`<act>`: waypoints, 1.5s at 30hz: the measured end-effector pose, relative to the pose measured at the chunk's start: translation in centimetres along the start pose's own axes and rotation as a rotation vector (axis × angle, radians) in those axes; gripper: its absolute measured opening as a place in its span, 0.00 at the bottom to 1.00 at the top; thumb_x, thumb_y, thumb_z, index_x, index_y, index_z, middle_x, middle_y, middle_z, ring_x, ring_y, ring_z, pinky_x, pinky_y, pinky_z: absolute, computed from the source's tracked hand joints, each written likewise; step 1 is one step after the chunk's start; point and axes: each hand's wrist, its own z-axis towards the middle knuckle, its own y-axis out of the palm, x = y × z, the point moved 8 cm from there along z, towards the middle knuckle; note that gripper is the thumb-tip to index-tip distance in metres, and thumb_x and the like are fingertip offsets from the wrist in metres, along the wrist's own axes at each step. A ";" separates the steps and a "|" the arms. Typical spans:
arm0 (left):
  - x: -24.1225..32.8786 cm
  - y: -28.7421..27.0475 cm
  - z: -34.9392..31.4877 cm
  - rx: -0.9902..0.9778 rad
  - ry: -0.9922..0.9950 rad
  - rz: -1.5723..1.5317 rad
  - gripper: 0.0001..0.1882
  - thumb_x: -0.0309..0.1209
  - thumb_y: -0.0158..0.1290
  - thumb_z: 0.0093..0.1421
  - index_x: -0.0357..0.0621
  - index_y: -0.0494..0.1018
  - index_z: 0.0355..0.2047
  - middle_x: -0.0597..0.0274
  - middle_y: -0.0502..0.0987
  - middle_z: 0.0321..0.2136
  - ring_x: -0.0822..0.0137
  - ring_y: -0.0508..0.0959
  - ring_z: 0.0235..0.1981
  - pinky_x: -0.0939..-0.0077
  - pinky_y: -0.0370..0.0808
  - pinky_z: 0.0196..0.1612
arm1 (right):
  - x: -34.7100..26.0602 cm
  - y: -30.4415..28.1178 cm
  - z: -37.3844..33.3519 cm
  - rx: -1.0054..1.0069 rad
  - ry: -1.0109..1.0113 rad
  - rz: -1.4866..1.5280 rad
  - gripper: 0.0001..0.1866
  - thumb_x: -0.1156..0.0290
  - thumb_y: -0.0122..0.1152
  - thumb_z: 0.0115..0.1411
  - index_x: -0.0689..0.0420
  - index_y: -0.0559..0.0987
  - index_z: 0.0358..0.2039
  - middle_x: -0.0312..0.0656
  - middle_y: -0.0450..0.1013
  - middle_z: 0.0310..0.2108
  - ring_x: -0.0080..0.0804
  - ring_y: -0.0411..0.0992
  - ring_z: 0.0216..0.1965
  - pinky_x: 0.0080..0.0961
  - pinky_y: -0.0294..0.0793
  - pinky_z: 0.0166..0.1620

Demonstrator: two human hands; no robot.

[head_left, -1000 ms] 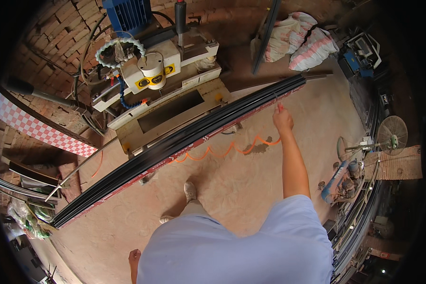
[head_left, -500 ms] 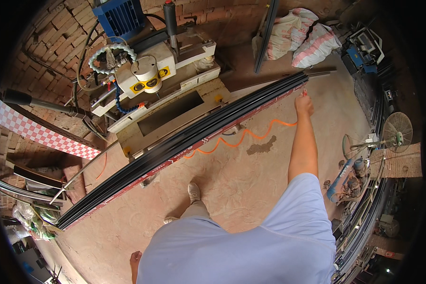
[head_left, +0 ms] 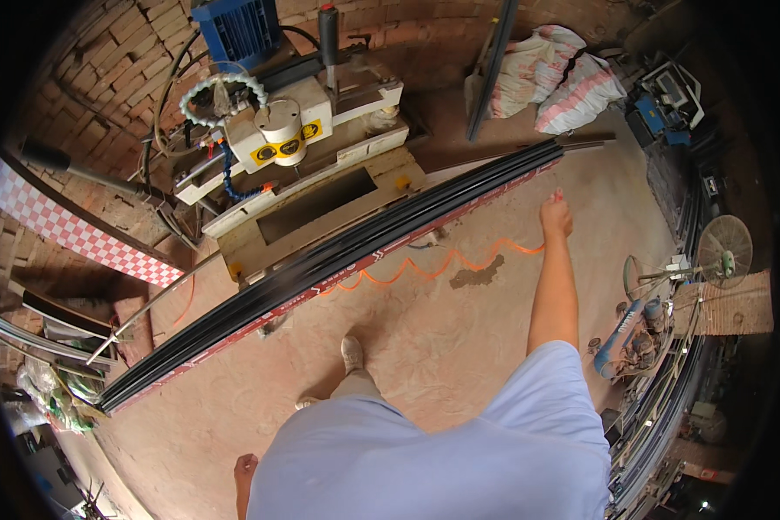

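1. The right hand (head_left: 555, 217) is stretched forward at arm's length, its fingertips just beside the far end of a bundle of long black profiles (head_left: 338, 260). Whether the grip is closed on anything cannot be told: the hand is small in the view, and something pinkish shows at the fingertips.
2. The left hand (head_left: 245, 469) hangs low at the person's side, open and empty as far as can be seen.
3. The bundle is laid aslant across the workshop, resting on the surface of a cream-coloured milling machine (head_left: 312, 186) and running down toward the left, with a red-striped strip along its near edge.
4. The profiles are judged stiff but long and whippy; sag and swing are likely if they are lifted by one end only.
5. A hold nearer the middle, or one at each end, is judged steadier.
6. An orange coiled hose (head_left: 425, 267) lies on the dirt floor (head_left: 459, 347) just beside the bundle and could be snagged.
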 end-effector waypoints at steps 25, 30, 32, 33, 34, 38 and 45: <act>-4.4 5.3 2.0 0.009 -0.074 -0.051 0.19 0.40 0.54 0.63 0.34 0.76 0.43 0.48 0.81 0.37 0.56 0.80 0.40 0.63 0.77 0.45 | -22.8 1.8 -45.4 -0.688 -1.425 0.223 0.16 0.60 0.57 0.59 0.60 0.78 0.39 0.50 0.79 0.30 0.43 0.80 0.31 0.40 0.77 0.30; -6.2 5.4 1.4 -0.032 -0.042 -0.039 0.19 0.40 0.54 0.63 0.35 0.76 0.43 0.49 0.81 0.37 0.58 0.80 0.39 0.64 0.77 0.44 | -25.4 4.6 -44.1 -0.603 -1.453 -0.292 0.13 0.63 0.56 0.59 0.57 0.83 0.38 0.43 0.81 0.35 0.40 0.81 0.37 0.39 0.79 0.34; -7.0 5.3 1.5 -0.036 -0.043 -0.038 0.19 0.40 0.54 0.63 0.35 0.76 0.43 0.50 0.81 0.37 0.58 0.81 0.38 0.64 0.77 0.43 | -25.8 4.7 -43.7 -0.570 -1.514 -0.414 0.14 0.64 0.56 0.60 0.58 0.83 0.39 0.41 0.81 0.36 0.39 0.81 0.38 0.39 0.80 0.34; -7.4 5.2 1.5 -0.038 -0.044 -0.041 0.19 0.40 0.54 0.63 0.35 0.76 0.43 0.50 0.81 0.36 0.58 0.81 0.38 0.64 0.77 0.43 | -26.0 4.7 -43.4 -0.552 -1.500 -0.445 0.15 0.64 0.56 0.60 0.58 0.83 0.41 0.41 0.81 0.38 0.39 0.81 0.39 0.42 0.80 0.33; -7.7 5.1 1.9 -0.039 -0.042 -0.042 0.19 0.40 0.54 0.63 0.35 0.76 0.43 0.50 0.81 0.36 0.59 0.81 0.38 0.65 0.77 0.43 | -26.1 4.7 -43.0 -0.561 -1.473 -0.489 0.15 0.63 0.56 0.60 0.58 0.83 0.41 0.41 0.81 0.38 0.39 0.81 0.40 0.43 0.80 0.33; -8.6 5.0 3.5 -0.052 -0.025 -0.044 0.19 0.40 0.55 0.63 0.36 0.76 0.43 0.51 0.81 0.36 0.60 0.81 0.36 0.65 0.77 0.41 | -26.0 4.5 -41.8 -0.541 -1.367 -0.601 0.14 0.63 0.57 0.58 0.56 0.83 0.38 0.41 0.81 0.39 0.38 0.80 0.40 0.41 0.78 0.31; -8.5 1.5 6.9 -0.063 0.088 -0.048 0.19 0.41 0.55 0.63 0.36 0.76 0.44 0.53 0.81 0.35 0.61 0.81 0.34 0.67 0.77 0.39 | -25.9 4.9 -43.1 -0.648 -1.254 -0.321 0.17 0.62 0.53 0.59 0.58 0.83 0.39 0.47 0.81 0.37 0.42 0.81 0.35 0.35 0.80 0.35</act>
